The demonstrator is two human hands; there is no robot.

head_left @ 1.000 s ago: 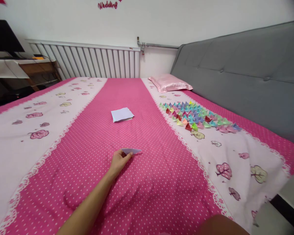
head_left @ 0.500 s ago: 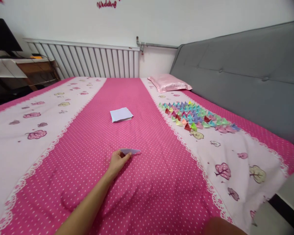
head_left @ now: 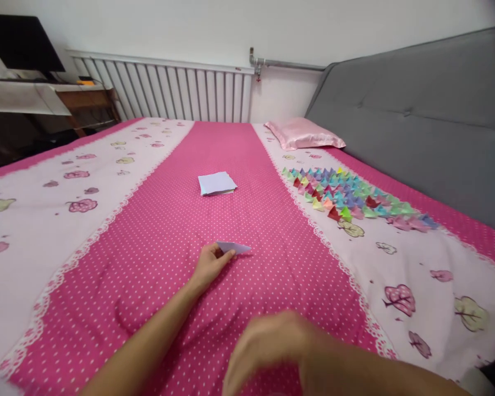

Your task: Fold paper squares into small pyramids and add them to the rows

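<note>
My left hand pinches a folded piece of lilac paper just above the pink dotted bedspread. The paper's pointed end faces right. Lower down, close to the camera, my right hand is bent at the wrist and smeared by motion; its fingers cannot be made out clearly. Beyond my left hand lies a stack of pale paper sheets. Rows of small folded paper pieces in many colours stand on the right side of the bed.
A pink satin pillow lies at the far right, against the grey headboard. A white radiator runs along the back wall. At the left, a desk bears a black monitor.
My right hand has come into view from the lower right. The camera has turned a little left, so the scene sits further right. My left hand still holds the folded paper.
</note>
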